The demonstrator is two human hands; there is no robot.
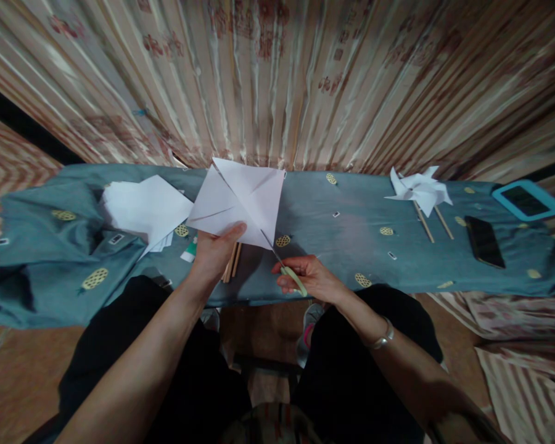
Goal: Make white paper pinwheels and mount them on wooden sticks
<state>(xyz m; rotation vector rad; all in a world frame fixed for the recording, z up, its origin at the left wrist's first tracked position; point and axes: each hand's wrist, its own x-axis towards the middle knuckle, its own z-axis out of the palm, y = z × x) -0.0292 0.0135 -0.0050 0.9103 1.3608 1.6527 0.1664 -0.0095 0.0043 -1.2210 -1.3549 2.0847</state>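
My left hand (217, 250) grips a square sheet of white paper (240, 197) by its near edge, thumb on top. Slits run inward from some of the sheet's corners, and fold lines cross it. My right hand (312, 276) holds scissors with pale green handles (294, 279). Their blades meet the paper's near right corner, one of them hidden under the sheet. Below the sheet, several wooden sticks (234, 264) lie on the cloth, partly covered by it. A green and white item (189, 250) shows beside my left wrist.
A stack of white paper (145, 206) lies at the left. Paper pinwheels on sticks (423, 188), a black phone (485, 241) and a blue-framed tablet (527, 200) are at the right. The narrow table wears a teal cloth (351, 246); a striped curtain (268, 86) hangs behind.
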